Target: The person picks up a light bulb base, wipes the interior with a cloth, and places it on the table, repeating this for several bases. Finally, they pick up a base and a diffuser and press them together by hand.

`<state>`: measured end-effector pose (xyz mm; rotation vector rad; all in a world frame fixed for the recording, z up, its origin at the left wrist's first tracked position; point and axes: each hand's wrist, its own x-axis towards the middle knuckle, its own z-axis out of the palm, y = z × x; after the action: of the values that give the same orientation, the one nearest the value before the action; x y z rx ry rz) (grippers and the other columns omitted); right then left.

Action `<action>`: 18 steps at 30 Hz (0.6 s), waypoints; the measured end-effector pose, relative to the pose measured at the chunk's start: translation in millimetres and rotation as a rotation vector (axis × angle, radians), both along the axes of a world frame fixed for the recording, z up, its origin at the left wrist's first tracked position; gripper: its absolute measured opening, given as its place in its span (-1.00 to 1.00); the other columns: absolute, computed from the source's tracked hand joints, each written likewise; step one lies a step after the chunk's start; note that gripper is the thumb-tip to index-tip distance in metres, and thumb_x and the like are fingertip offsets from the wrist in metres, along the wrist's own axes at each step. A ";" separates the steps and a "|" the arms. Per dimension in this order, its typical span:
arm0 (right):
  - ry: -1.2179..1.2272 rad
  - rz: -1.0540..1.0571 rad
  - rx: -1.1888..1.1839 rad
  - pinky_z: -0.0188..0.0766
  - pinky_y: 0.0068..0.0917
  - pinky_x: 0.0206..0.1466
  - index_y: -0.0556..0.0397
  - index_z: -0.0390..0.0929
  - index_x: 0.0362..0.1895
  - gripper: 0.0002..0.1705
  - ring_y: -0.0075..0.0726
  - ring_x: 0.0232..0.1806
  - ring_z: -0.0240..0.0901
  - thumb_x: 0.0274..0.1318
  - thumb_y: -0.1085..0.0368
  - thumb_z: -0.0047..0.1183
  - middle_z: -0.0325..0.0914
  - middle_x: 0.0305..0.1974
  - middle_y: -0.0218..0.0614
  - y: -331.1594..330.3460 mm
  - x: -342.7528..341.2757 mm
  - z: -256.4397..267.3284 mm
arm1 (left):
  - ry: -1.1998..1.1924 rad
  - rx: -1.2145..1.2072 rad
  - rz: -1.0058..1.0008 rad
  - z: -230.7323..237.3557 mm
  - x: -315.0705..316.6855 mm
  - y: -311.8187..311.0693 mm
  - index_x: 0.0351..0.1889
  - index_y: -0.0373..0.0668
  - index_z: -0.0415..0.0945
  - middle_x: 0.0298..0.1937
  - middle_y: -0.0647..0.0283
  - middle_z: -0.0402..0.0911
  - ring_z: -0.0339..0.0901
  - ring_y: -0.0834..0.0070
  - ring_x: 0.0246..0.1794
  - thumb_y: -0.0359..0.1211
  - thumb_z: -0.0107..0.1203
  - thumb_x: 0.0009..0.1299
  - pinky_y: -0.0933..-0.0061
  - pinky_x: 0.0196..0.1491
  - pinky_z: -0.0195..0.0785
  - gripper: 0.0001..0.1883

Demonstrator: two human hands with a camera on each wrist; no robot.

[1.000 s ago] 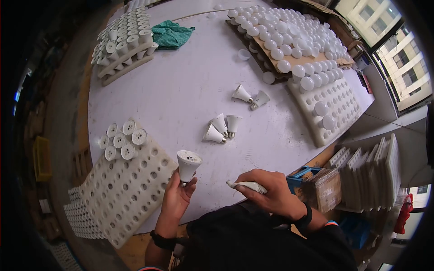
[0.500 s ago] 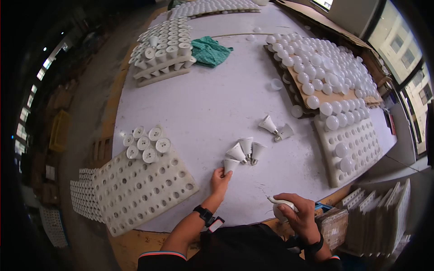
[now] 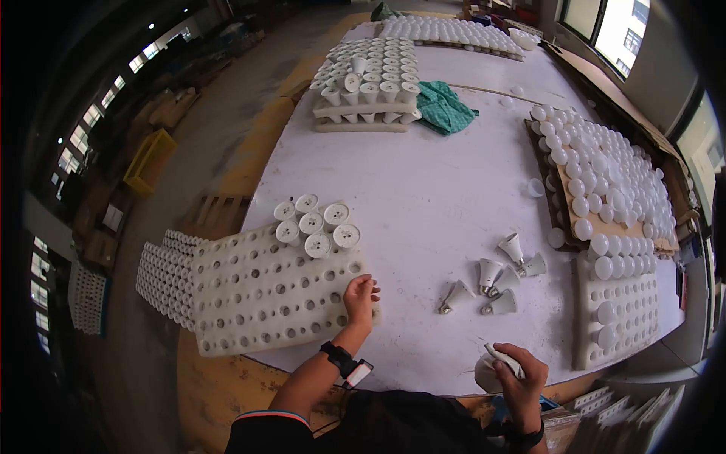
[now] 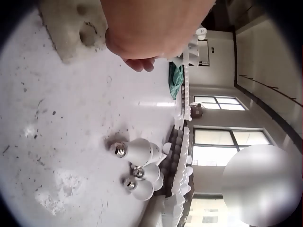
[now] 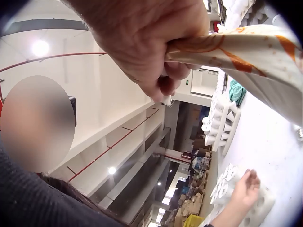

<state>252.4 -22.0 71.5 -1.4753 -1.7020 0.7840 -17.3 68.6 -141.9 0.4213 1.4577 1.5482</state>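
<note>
White bag (image 5: 265, 56) with orange print is gripped in my right hand (image 3: 525, 378), to the right of the holed tray (image 3: 296, 297) and nearer my body. I judge it light, limp and a bit slippery, its thin skin easily creased or torn, so the gathered neck, where my fingers close, seems the surest hold; pressing the fuller part would likely squash it. My left hand (image 3: 361, 299) is over the tray's right edge, fingers loosely bent, grasping nothing I can see. The tray is pale, thick and foam-like, its face pierced by round holes. Seven cup-topped lamp housings (image 3: 311, 222) stand at its far edge. Right of the tray, smooth white cones (image 3: 489, 272) with threaded metal bases lie loose on the table (image 3: 423, 166). Beyond the tray sits a crumpled green cloth (image 3: 448, 110); far right, glossy, fragile-looking round domes (image 3: 597, 163).
</note>
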 end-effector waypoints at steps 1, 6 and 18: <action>0.033 -0.008 -0.017 0.38 -0.56 -0.35 0.14 0.54 -0.27 -0.77 -0.37 -0.44 0.49 -0.12 0.41 0.09 0.55 -0.40 -0.19 -0.2 -2.1 -3.6 | 0.036 -0.005 0.118 0.8 -22.8 1.2 -0.09 -0.22 0.35 -0.31 0.27 0.49 0.47 0.56 -0.45 -0.46 -0.01 0.25 0.63 -0.49 0.35 -0.75; 0.064 -0.029 -0.025 0.23 -0.66 -0.53 0.21 0.54 -0.28 -0.73 -0.58 -0.62 0.33 -0.03 0.27 0.03 0.51 -0.50 -0.31 1.0 -31.6 -7.9 | 0.253 -0.015 0.381 -11.6 -100.1 20.1 0.02 -0.21 0.27 -0.13 0.23 0.42 0.47 0.52 -0.43 -0.49 0.09 0.13 0.63 -0.49 0.35 -0.55; -0.003 -0.041 0.038 0.24 -0.65 -0.57 0.22 0.53 -0.31 -0.76 -0.58 -0.64 0.32 -0.17 0.42 -0.01 0.47 -0.54 -0.32 1.5 -77.0 -6.0 | 0.451 0.141 0.101 15.7 -108.8 29.2 -0.12 -0.20 0.35 -0.25 0.27 0.53 0.49 0.48 -0.28 -0.20 0.26 0.04 0.51 -0.22 0.34 -0.51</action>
<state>175.5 -20.5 65.5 -1.4813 -1.6744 0.7247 -126.1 97.8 -126.2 0.8337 1.7342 1.7162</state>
